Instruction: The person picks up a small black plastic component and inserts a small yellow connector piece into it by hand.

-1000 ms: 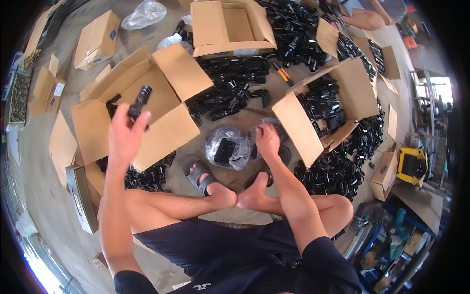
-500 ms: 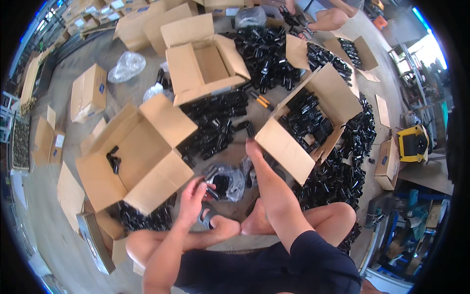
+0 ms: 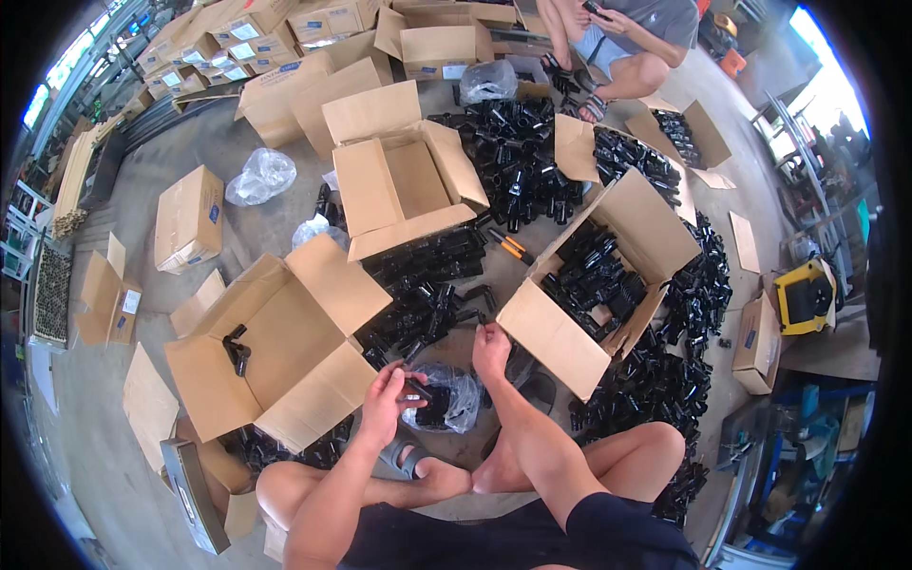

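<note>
My left hand (image 3: 382, 407) has its fingers closed round a short black tubular part (image 3: 416, 388), in front of the open carton on the left (image 3: 296, 323). Inside that carton lies one angled black part (image 3: 236, 350). My right hand (image 3: 490, 353) is pinched, with a small dark piece at its fingertips, by the near left corner of the right carton (image 3: 617, 275), which is part filled with black parts. Between my hands and my feet, a clear plastic bag (image 3: 452, 401) holds black pieces. A pile of black parts (image 3: 418, 318) lies just beyond my hands.
Orange-handled pliers (image 3: 511, 245) lie between the cartons. Another open carton (image 3: 404, 180) stands on the pile behind. More black parts (image 3: 646, 389) are heaped at the right. A person (image 3: 627, 47) sits at the far right. A closed carton (image 3: 190, 218) and stacked boxes stand at the left and back.
The view has tilted up, showing more of the seated person. My right hand has drawn back slightly towards me. My left hand still holds its black part.
</note>
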A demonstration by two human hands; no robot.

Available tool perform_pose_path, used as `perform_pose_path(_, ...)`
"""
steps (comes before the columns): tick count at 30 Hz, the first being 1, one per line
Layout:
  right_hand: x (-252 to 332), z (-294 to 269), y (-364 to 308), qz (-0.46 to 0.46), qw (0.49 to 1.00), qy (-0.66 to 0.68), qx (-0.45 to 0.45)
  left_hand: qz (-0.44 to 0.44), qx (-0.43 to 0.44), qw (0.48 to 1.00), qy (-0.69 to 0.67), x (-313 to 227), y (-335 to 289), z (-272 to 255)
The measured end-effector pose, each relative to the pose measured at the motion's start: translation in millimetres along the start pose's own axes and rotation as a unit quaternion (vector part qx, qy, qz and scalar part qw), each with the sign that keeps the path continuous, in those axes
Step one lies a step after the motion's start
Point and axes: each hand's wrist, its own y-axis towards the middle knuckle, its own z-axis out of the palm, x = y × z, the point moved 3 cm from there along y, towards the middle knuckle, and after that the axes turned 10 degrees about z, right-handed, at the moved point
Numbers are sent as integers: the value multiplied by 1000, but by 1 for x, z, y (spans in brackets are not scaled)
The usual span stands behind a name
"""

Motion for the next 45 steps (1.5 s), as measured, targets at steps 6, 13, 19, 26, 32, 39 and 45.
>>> perform_pose_path(6,66,-66,-58,-142,980,129,54,67,40,994,-79,-26,2,22)
perform_pose_path(13,164,-143,-100,-150,875,368,278,136,86,977,-138,-64,-35,71)
perform_pose_path(19,222,-221,-142,-172,860,332,347,162,132,970,-123,-87,-73,125)
perform_pose_path(26,241,-278,-161,-202,900,239,305,180,131,974,-34,-91,-104,183)
perform_pose_path(32,222,-283,-153,-201,887,281,306,174,182,967,27,-87,-108,204)
perform_pose_path(39,210,-283,-137,-193,879,300,316,177,196,961,81,-85,-95,210)
perform_pose_path(45,208,-275,-129,-190,876,309,318,164,200,960,106,-84,-80,206)
